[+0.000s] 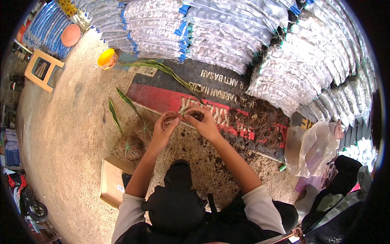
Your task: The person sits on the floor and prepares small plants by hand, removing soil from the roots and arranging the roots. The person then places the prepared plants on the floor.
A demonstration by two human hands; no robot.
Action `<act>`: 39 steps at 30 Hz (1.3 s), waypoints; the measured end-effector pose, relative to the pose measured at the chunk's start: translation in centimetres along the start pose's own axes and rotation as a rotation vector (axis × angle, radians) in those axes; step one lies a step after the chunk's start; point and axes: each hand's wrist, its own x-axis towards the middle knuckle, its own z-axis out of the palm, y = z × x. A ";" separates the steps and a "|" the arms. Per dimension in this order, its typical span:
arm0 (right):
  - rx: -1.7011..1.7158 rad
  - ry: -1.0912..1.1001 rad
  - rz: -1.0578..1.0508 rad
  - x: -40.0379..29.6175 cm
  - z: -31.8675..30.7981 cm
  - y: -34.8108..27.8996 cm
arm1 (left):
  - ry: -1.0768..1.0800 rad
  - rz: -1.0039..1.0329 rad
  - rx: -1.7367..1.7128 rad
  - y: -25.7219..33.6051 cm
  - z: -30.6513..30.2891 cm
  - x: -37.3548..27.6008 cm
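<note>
My left hand [167, 123] and my right hand [199, 120] meet in front of me, fingertips pinching a small pale green tuft [182, 112] that looks like a small air plant. Both hands are over the near edge of a printed board [152, 97] on the floor. Left of my left forearm, two spiky green plants [145, 129] [130, 150] rest on brown fibrous clumps. Two variegated snake plant leaves [113, 114] lie left of them, and several longer snake plant leaves [170, 71] lie across the board. Brown fibres [262, 122] are spread over its right part.
Stacks of filled clear plastic bags [155, 30] line the far side. A cardboard box [112, 183] with a dark phone-like object stands at left. Further left are a yellow bucket [107, 59] and a plastic stool [44, 70]. A clear plastic bag [317, 149] and a seated person [335, 195] are at right.
</note>
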 end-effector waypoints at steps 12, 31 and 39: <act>-0.195 0.004 -0.070 -1.5 -1.9 -1.3 | 0.060 0.176 0.312 0.3 1.2 0.9; -0.510 0.015 -0.211 -1.5 -3.2 -3.5 | -0.069 0.336 0.692 0.8 2.3 1.0; -0.343 0.433 -0.198 0.0 -8.8 -2.9 | -0.011 0.246 0.647 -0.5 1.2 0.4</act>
